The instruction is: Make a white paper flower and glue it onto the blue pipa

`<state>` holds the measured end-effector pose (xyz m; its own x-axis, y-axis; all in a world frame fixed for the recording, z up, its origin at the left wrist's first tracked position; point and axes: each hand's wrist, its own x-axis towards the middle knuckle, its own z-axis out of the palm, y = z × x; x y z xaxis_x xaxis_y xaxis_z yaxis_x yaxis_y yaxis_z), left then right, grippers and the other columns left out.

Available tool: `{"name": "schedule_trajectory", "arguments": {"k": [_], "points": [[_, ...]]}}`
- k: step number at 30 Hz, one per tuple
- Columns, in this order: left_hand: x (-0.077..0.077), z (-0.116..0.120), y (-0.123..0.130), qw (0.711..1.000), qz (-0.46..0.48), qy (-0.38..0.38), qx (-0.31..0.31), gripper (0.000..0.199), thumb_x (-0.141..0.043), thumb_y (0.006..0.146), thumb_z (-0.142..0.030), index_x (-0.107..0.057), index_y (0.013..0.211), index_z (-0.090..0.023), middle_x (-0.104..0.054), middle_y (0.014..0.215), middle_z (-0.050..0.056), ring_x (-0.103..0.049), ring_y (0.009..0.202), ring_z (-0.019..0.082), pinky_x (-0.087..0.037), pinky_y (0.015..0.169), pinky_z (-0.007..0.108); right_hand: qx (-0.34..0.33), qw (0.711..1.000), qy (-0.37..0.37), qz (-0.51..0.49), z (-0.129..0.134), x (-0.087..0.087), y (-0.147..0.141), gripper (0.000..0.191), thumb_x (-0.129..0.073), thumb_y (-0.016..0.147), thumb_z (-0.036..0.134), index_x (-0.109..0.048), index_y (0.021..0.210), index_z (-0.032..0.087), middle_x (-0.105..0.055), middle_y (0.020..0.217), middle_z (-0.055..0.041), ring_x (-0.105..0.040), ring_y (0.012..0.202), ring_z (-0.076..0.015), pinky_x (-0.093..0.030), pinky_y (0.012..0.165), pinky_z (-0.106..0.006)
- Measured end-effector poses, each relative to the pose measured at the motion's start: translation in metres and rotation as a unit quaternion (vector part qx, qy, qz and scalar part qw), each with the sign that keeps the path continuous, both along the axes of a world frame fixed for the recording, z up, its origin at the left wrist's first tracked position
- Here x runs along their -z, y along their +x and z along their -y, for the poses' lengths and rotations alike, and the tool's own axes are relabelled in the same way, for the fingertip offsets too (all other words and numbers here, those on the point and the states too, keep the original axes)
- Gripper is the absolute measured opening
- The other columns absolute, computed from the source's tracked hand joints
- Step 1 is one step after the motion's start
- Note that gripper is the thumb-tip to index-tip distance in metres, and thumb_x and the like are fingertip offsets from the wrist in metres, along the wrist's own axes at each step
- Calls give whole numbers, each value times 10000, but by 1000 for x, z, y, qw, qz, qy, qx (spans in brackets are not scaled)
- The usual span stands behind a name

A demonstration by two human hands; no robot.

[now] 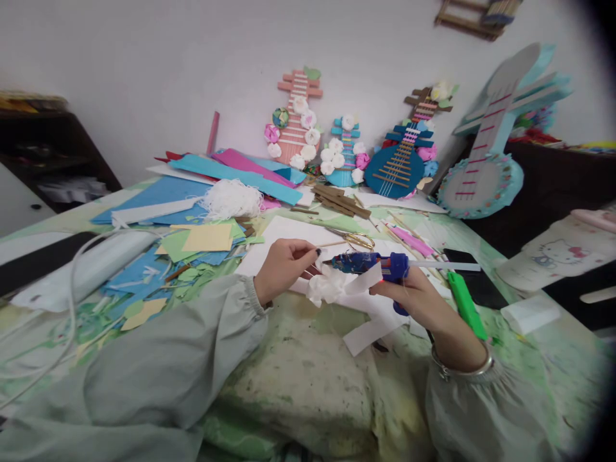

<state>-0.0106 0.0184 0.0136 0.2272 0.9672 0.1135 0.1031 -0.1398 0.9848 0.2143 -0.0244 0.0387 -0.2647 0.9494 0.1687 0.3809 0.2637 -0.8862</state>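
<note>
My left hand [287, 268] is closed, with thumb and forefinger pinching a thin wooden stick [334, 244]. Just under those fingers is a white crepe-paper flower [326, 287]; whether it is fixed to the stick is hidden. A loose white paper strip [364, 280] trails from the flower toward the right. My right hand [416, 296] is wrapped round a blue hot glue gun [368, 262], whose nozzle points left at the flower, close to my left fingertips. A white glue stick [445, 265] juts out of the gun's back end.
Gold-handled scissors [360, 240] lie on white paper behind my hands. Paper scraps [190, 256] and a white cable [72, 282] spread on the left. A green cutter [466, 306], a phone [474, 279] and a cup [553, 250] are at right. Decorated paper lutes [397, 163] lean against the wall.
</note>
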Motion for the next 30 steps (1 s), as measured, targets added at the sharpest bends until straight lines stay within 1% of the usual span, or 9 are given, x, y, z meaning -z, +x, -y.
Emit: {"name": "schedule_trajectory", "arguments": {"k": [5, 12, 17, 23, 26, 30], "points": [[-1, 0, 1, 1000, 7, -4, -1, 206, -606, 744, -294, -663, 751, -97, -659, 630, 37, -688, 589, 164, -571, 503, 215, 3, 1000, -5, 8, 0, 1, 1, 96, -652, 709, 278, -656, 771, 204, -656, 741, 1, -607, 743, -180, -493, 690, -271], [1, 0, 1, 1000, 17, -4, 5, 190, -617, 743, -291, -653, 734, -105, -654, 624, 33, -689, 589, 163, -571, 497, 209, -3, 1000, 3, 18, 0, 0, 1, 107, -642, 717, 302, -658, 760, 206, -648, 714, 0, -591, 690, -169, -481, 634, -260], [2, 0, 1, 1000, 14, -5, 8, 215, -627, 743, -314, -661, 743, -101, -661, 620, 38, -681, 578, 159, -581, 515, 228, 13, 1000, 8, 10, -1, 1, 0, 116, -653, 715, 329, -651, 737, 215, -632, 680, 8, -591, 686, -171, -476, 625, -265], [1, 1, 1, 1000, 9, -14, 14, 223, -607, 760, -315, -656, 755, -97, -659, 644, 43, -687, 591, 160, -578, 514, 222, 19, 999, 12, 36, 0, 1, 1, 158, -638, 727, 342, -601, 656, 206, -586, 600, 9, -565, 647, -168, -441, 539, -245], [1, 0, 0, 1000, 14, -6, 7, 227, -617, 748, -323, -648, 738, -98, -660, 650, 44, -691, 603, 165, -577, 511, 218, 15, 999, 12, 39, 0, 0, 2, 139, -633, 728, 333, -615, 683, 203, -606, 631, 7, -566, 655, -165, -436, 531, -238], [2, -2, -1, 1000, 29, -3, -11, 246, -632, 721, -337, -659, 767, -96, -678, 653, 53, -691, 595, 169, -575, 501, 226, 5, 999, 16, 38, -1, 1, 2, 137, -625, 740, 317, -668, 790, 197, -659, 742, 0, -594, 714, -172, -464, 587, -246]]}}
